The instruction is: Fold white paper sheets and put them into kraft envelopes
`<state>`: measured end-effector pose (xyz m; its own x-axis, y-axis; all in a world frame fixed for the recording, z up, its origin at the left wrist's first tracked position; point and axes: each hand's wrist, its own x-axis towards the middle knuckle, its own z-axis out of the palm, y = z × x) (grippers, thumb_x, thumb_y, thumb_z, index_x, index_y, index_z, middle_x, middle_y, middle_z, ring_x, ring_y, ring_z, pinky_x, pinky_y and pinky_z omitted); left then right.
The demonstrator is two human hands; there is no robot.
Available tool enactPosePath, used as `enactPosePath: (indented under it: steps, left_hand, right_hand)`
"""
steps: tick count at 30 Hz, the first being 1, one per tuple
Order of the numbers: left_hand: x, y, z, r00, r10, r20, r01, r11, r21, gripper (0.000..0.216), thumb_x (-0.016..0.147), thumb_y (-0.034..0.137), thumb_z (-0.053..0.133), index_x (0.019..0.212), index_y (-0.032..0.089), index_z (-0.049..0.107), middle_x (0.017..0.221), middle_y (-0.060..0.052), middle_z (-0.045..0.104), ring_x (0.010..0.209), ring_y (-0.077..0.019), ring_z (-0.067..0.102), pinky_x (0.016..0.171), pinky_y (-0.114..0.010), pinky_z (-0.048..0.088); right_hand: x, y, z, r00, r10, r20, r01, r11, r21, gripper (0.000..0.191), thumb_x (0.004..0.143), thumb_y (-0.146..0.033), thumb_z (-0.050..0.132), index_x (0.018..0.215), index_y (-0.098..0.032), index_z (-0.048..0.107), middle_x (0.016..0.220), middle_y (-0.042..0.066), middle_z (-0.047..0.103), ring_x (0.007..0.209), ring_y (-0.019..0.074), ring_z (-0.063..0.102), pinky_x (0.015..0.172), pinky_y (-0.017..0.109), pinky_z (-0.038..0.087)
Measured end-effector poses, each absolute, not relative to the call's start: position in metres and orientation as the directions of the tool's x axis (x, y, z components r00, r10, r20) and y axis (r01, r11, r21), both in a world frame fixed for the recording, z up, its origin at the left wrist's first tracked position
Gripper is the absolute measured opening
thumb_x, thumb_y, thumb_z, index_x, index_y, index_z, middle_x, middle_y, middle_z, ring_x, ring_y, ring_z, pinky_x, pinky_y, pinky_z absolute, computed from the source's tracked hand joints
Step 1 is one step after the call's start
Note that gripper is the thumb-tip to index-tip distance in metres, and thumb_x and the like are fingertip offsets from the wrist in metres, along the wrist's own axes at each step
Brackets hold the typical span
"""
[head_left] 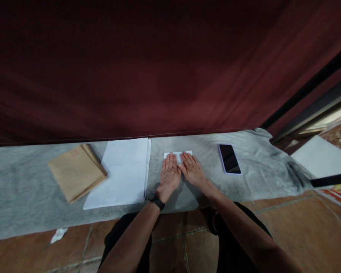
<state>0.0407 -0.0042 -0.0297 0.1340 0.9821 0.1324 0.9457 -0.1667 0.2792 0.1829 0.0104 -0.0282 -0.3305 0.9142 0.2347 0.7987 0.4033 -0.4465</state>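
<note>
A small piece of folded white paper lies on the grey cloth, mostly covered by my two hands. My left hand rests flat on its left part, fingers stretched out and pointing away from me. On its right part lies my right hand, also flat with fingers extended. The thumbs come close together over the middle. Only the far edge of the paper and a bit between the hands show. To the left of my left hand is a stack of large white paper sheets.
Brown envelopes overlap the left side of the sheets. A phone in a pale purple case lies to the right. The grey cloth covers a narrow surface against a dark red fabric. A white scrap is on the tiled floor.
</note>
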Motion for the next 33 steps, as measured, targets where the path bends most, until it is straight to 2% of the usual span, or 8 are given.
enactPosePath:
  steps: [3, 8, 13, 16, 18, 21, 26, 33]
  left_hand:
    - [0.034, -0.002, -0.026, 0.100, 0.985, 0.140, 0.958, -0.133, 0.255, 0.063, 0.101, 0.028, 0.032, 0.158, 0.002, 0.028, 0.166, -0.021, 0.027, 0.157, -0.0290, 0.018, 0.127, -0.051, 0.021]
    - [0.023, 0.000, -0.023, 0.040, 0.991, 0.126, 0.969, -0.069, 0.236, 0.065, 0.102, 0.035, 0.034, 0.157, 0.000, 0.029, 0.165, -0.023, 0.028, 0.157, -0.0305, 0.019, 0.127, -0.052, 0.019]
    - [0.018, -0.001, -0.018, 0.015, 0.987, 0.158, 0.968, -0.054, 0.245, 0.064, 0.102, 0.034, 0.035, 0.158, 0.003, 0.029, 0.163, -0.022, 0.032, 0.156, -0.0305, 0.020, 0.127, -0.054, 0.017]
    - [0.024, -0.004, -0.015, 0.038, 0.976, 0.214, 0.968, -0.089, 0.236, 0.063, 0.101, 0.029, 0.035, 0.158, 0.004, 0.028, 0.165, -0.020, 0.031, 0.157, -0.0293, 0.017, 0.128, -0.053, 0.015]
    - [0.032, -0.007, -0.015, 0.121, 0.966, 0.228, 0.955, -0.176, 0.239, 0.062, 0.101, 0.026, 0.034, 0.159, 0.007, 0.028, 0.165, -0.017, 0.031, 0.157, -0.0270, 0.017, 0.128, -0.051, 0.015]
    - [0.043, -0.011, -0.019, 0.244, 0.948, 0.203, 0.923, -0.291, 0.252, 0.060, 0.101, 0.024, 0.031, 0.159, 0.007, 0.029, 0.165, -0.016, 0.032, 0.157, -0.0256, 0.019, 0.128, -0.049, 0.018]
    - [0.046, -0.010, -0.025, 0.311, 0.941, 0.134, 0.915, -0.334, 0.224, 0.066, 0.098, 0.019, 0.035, 0.161, 0.009, 0.021, 0.165, -0.018, 0.031, 0.157, -0.0261, 0.019, 0.127, -0.052, 0.019]
    - [0.039, -0.009, -0.018, 0.264, 0.955, 0.133, 0.918, -0.291, 0.270, 0.060, 0.101, 0.021, 0.027, 0.158, 0.004, 0.029, 0.165, -0.018, 0.031, 0.157, -0.0249, 0.016, 0.128, -0.049, 0.016]
  right_hand:
    - [0.190, 0.013, -0.030, -0.285, 0.922, 0.264, 0.824, 0.376, -0.424, 0.059, 0.107, -0.043, 0.035, 0.155, -0.011, 0.041, 0.161, 0.016, 0.038, 0.153, 0.0285, 0.029, 0.125, 0.053, 0.024]
    - [0.200, 0.016, -0.032, -0.237, 0.933, 0.270, 0.847, 0.334, -0.413, 0.062, 0.107, -0.043, 0.031, 0.154, -0.004, 0.042, 0.160, 0.020, 0.038, 0.152, 0.0315, 0.032, 0.124, 0.054, 0.025]
    - [0.208, 0.016, -0.033, -0.208, 0.940, 0.269, 0.836, 0.314, -0.450, 0.059, 0.106, -0.043, 0.033, 0.153, -0.010, 0.044, 0.159, 0.017, 0.041, 0.151, 0.0306, 0.034, 0.124, 0.056, 0.025]
    - [0.208, 0.016, -0.029, -0.185, 0.948, 0.260, 0.827, 0.293, -0.480, 0.058, 0.106, -0.043, 0.034, 0.152, -0.010, 0.046, 0.159, 0.017, 0.041, 0.151, 0.0305, 0.034, 0.124, 0.056, 0.024]
    - [0.204, 0.017, -0.023, -0.181, 0.948, 0.262, 0.821, 0.292, -0.491, 0.059, 0.106, -0.043, 0.032, 0.152, -0.009, 0.045, 0.160, 0.018, 0.039, 0.152, 0.0306, 0.032, 0.126, 0.056, 0.021]
    - [0.194, 0.016, -0.014, -0.259, 0.930, 0.261, 0.780, 0.361, -0.512, 0.058, 0.106, -0.041, 0.030, 0.155, -0.011, 0.042, 0.163, 0.014, 0.035, 0.154, 0.0278, 0.028, 0.127, 0.054, 0.020]
    - [0.176, 0.014, -0.011, -0.435, 0.879, 0.195, 0.706, 0.467, -0.533, 0.058, 0.107, -0.041, 0.028, 0.157, -0.016, 0.039, 0.163, 0.010, 0.037, 0.153, 0.0207, 0.030, 0.128, 0.046, 0.023]
    - [0.181, 0.017, -0.023, -0.403, 0.898, 0.176, 0.778, 0.438, -0.451, 0.060, 0.108, -0.043, 0.023, 0.157, -0.012, 0.039, 0.164, 0.013, 0.035, 0.154, 0.0226, 0.027, 0.128, 0.048, 0.018]
